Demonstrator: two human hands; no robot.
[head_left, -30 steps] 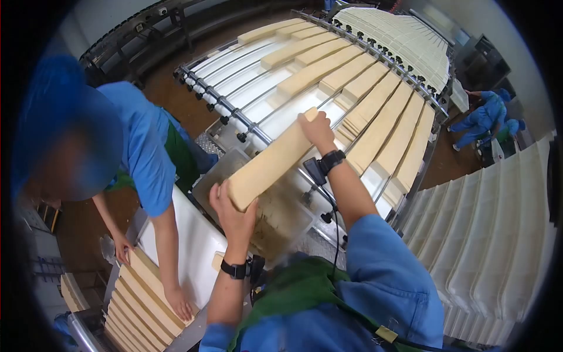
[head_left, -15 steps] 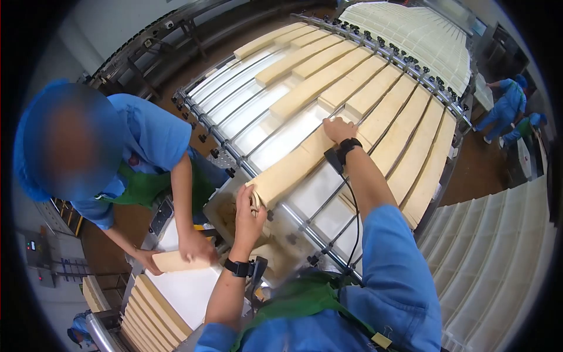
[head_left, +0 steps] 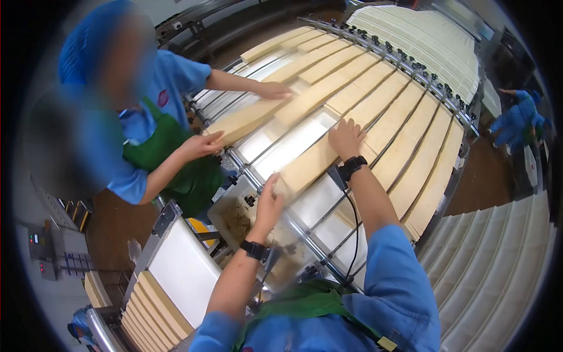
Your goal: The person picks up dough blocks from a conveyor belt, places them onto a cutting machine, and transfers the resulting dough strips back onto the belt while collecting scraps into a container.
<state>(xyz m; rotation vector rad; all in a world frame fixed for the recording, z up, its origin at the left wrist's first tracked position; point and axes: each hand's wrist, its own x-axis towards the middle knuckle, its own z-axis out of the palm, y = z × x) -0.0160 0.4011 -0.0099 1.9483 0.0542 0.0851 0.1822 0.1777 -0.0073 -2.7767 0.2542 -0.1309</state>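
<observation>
A pale cream slab (head_left: 311,167) lies lengthwise in a lane of the white table, between metal rods. My left hand (head_left: 270,205) is closed around its near end, fingers on the end face. At its far end my right hand (head_left: 347,139) rests with fingers spread on the top, beside the neighbouring slabs. More long slabs (head_left: 410,135) lie in parallel lanes to the right. A co-worker's two hands hold another slab (head_left: 249,122) over the lanes to the left.
The co-worker (head_left: 170,117) stands at the left. A metal rail (head_left: 302,234) with clamps runs along the near edge, beside a bin (head_left: 234,220) of scraps. Stacked slabs (head_left: 155,311) stand lower left; ridged white sheets (head_left: 498,264) lie right.
The slab between my hands has moved right and away from the near rail. The co-worker has brought a slab from the lower-left white surface up to the table.
</observation>
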